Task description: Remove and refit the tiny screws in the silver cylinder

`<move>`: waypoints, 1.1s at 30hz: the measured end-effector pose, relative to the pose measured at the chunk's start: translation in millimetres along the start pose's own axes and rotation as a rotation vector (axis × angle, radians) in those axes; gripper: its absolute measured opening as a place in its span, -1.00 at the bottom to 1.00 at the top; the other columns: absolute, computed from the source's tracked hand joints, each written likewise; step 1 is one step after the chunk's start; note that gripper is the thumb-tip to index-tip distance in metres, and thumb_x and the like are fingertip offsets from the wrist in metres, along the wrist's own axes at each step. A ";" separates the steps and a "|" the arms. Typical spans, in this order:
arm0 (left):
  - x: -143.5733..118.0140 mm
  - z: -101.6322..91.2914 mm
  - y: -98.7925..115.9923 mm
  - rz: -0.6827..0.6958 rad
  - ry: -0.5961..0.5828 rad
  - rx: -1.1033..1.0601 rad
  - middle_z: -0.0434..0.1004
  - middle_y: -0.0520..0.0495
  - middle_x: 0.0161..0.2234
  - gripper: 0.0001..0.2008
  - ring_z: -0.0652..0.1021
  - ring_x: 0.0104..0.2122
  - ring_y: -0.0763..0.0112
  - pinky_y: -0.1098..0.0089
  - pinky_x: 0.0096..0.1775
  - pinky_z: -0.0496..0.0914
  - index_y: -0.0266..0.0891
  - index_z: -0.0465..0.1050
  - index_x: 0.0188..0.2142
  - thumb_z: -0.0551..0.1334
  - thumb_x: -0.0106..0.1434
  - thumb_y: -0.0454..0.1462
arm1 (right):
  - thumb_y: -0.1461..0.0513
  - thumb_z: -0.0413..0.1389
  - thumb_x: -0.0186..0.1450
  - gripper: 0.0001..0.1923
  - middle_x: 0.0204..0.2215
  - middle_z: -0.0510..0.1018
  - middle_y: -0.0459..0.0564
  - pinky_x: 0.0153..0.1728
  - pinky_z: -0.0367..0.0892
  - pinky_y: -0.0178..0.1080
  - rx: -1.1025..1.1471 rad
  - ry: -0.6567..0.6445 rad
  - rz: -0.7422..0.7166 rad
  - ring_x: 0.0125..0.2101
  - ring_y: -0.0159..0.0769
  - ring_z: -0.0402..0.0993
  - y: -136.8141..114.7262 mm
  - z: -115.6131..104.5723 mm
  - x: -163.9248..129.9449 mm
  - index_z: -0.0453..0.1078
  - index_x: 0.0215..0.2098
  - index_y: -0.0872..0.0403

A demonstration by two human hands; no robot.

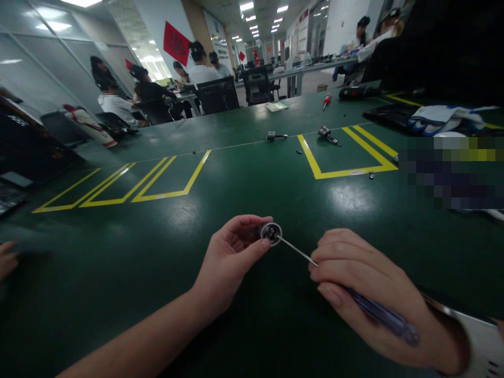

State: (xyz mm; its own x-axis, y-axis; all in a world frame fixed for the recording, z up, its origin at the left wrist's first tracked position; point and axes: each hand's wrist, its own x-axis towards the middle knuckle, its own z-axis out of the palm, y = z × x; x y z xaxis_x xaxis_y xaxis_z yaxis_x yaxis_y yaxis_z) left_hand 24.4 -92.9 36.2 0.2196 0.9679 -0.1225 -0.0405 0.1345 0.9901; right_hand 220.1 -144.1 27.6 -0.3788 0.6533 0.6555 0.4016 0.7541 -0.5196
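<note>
Over the green tabletop my left hand pinches a small round metal part while my right hand grips a screwdriver seated in it; a wobble could slip the tip.

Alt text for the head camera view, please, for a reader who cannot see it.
Over a green table, the person's left hand pinches a small round metal part while the right hand holds a thin screwdriver with its tip in the part's centre. Two similar metal parts and a red-handled screwdriver lie farther back; people sit at desks beyond.
</note>
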 end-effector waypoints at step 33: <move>-2.8 7.4 -4.5 0.169 0.045 0.230 0.60 -0.07 -0.26 -0.92 0.59 -0.31 0.43 0.49 -0.30 0.49 -0.29 0.45 -0.45 0.22 0.02 -0.44 | 0.38 0.06 0.27 -0.93 -0.42 0.50 0.02 -0.21 0.32 -0.20 -0.054 -0.112 -0.060 -0.32 -0.31 0.40 -3.5 5.7 3.2 0.29 -0.38 0.14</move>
State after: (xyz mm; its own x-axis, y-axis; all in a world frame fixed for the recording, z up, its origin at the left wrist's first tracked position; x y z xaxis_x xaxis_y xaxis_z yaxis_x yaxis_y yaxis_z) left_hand 31.3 -97.7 32.6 0.1851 0.9816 0.0477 0.1502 -0.0762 0.9857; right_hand 212.8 -144.2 28.4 -0.4929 0.6129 0.6176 0.4188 0.7893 -0.4491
